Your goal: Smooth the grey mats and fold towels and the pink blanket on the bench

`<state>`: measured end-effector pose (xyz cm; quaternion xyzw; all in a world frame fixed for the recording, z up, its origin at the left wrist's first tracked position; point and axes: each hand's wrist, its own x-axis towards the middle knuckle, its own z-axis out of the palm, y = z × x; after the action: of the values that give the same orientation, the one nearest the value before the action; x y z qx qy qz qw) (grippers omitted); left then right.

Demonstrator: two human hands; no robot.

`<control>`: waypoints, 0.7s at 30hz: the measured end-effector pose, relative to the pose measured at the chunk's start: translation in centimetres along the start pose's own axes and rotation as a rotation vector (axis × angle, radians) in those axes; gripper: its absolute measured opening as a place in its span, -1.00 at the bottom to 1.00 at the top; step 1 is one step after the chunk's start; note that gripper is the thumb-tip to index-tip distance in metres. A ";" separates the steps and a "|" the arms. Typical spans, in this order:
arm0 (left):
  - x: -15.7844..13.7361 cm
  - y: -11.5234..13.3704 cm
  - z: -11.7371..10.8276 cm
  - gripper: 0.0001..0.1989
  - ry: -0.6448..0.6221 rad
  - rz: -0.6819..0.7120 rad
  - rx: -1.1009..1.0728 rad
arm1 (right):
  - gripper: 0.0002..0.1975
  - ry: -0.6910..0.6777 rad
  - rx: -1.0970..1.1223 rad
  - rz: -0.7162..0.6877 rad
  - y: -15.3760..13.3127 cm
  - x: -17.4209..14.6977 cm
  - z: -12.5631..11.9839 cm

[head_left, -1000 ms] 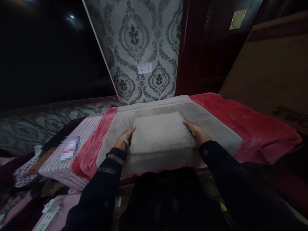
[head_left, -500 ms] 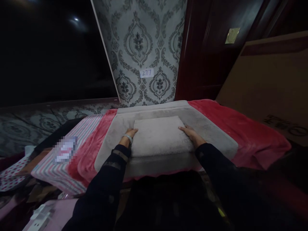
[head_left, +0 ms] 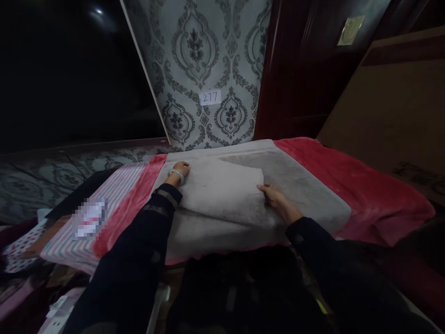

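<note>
A folded plush whitish cloth lies on a flat grey plush layer in front of me. My left hand, with a bracelet at its wrist, is closed at the cloth's far left corner, fingers curled. At the cloth's right edge, my right hand pinches it between thumb and fingers. The cloth sits askew, its left side reaching farther from me than its right. How many layers it has, I cannot tell.
Red plush fabric and a striped cloth cover the surface beneath. A dark television screen hangs at the left. A large cardboard box stands at the right, and a power strip lies lower left.
My left hand has moved away from me and leftward, drawing the cloth's left side with it. The cloth has turned askew; my right hand stays at its right edge. The view has shifted slightly.
</note>
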<state>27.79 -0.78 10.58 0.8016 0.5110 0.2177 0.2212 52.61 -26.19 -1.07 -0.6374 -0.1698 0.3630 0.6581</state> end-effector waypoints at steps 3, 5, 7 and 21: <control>-2.8 1.4 2.9 -0.49 -0.034 0.107 0.109 | -0.92 0.010 -0.002 0.050 1.6 -1.0 0.3; -6.5 2.2 5.6 -0.43 -0.108 0.254 0.158 | -0.92 -0.001 0.006 0.062 2.4 -1.8 0.4; -10.7 2.8 8.6 -0.42 -0.203 0.408 0.191 | -0.84 -0.040 0.028 0.049 3.1 -2.8 0.7; -16.9 -3.1 10.2 -0.33 -0.093 0.382 0.514 | -0.51 -0.035 -0.122 -0.089 5.6 -4.3 0.6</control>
<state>24.94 -16.40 -1.48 0.9218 0.3788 0.0825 -0.0103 47.83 -29.13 -5.33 -0.6616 -0.2313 0.3334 0.6306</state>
